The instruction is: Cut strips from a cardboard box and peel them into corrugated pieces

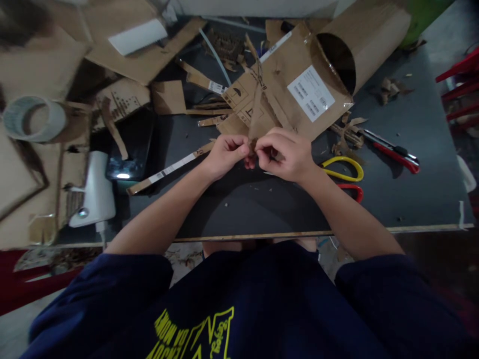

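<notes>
While the left hand (232, 151) and right hand (286, 154) pinched a cardboard strip (256, 107) mid-frame — apparently working its end — steady pressure seemed needed next.

A person's bare left hand (229, 153) and right hand (285, 153) pinch the near end of a thin brown cardboard strip (256, 109) above a dark grey tabletop (415, 199), with a white-labelled brown cardboard box (286, 67) beyond and yellow-and-red-handled scissors (360, 172) and a red-and-black utility knife (394, 153) to the right.
</notes>
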{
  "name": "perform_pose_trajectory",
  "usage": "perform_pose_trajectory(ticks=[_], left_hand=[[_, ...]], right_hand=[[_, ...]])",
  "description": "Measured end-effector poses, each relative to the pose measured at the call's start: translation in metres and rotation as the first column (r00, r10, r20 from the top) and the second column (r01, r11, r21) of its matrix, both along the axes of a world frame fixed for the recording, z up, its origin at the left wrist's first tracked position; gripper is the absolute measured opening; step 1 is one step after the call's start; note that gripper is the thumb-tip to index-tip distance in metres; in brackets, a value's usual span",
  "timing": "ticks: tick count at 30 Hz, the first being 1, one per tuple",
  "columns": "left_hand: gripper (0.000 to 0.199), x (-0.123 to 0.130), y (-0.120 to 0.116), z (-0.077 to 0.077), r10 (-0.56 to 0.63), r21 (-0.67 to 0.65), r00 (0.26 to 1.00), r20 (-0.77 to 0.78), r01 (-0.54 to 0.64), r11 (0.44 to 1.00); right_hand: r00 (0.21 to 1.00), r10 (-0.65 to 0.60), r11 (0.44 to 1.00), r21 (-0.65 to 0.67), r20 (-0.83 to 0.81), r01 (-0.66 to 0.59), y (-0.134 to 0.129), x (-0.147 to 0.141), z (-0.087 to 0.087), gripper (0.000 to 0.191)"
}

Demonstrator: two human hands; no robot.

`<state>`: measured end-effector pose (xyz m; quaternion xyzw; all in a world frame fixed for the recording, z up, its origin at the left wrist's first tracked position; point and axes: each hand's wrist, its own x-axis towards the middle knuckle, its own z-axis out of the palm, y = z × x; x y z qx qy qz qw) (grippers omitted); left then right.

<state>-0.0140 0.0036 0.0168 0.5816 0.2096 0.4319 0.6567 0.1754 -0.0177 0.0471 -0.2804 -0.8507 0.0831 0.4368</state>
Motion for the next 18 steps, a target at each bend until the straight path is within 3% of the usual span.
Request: perform_pose_trajectory(ticks=[7,14,18], left_hand=[[0.058,0.000,0.000,0.003,-0.093,0.032,0.996,-0.012,0.093,0.995],[0.055,-0.002,-0.005,0.012,-0.150,0.002,0.988,-0.042,0.150,0.989],[0.054,-0.002,-0.004,0.010,-0.124,-0.003,0.991,-0.051,0.124,0.992]], right_hand=[[0.989,0.069,0.981,-0.169,-0.130,-0.091,0.002,-0.003,0.005,0.005],[0.956,-0.013,0.906,-0.408,-0.292,-0.113,0.001,-0.002,0.000,0.015],[0.962,-0.001,0.928,-0.359,-0.273,-0.101,0.002,0.000,0.002,0.012]])
